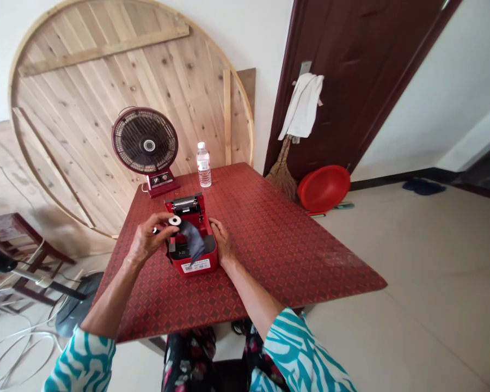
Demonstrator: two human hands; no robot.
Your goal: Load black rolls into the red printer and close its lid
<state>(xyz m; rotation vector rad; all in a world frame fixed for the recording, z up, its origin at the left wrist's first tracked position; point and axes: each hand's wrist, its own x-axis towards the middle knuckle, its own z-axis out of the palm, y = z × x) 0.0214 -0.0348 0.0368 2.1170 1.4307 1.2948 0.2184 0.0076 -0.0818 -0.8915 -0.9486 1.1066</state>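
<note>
A red label printer (pixel 178 264) stands on the table with its lid (pixel 187 205) tipped up and back. Between the thumb and fingers of my left hand (pixel 149 237) is a printer ribbon roll (pixel 175 220) with a white core end, held over the open printer. From it a loose dark strip of ribbon (pixel 194 242) hangs down across the printer's front. My right hand (pixel 222 239) grips the printer's right side, its fingers closed along the rim. Part of the printer's inside is hidden behind the ribbon and my left hand.
On the table (pixel 277 250), with its red patterned cover, a fan (pixel 147 144) and a water bottle (pixel 203 166) stand at the back. A red basin (pixel 324 188) and a broom (pixel 283 171) are by the door. Cables (pixel 20 348) lie on the floor at left.
</note>
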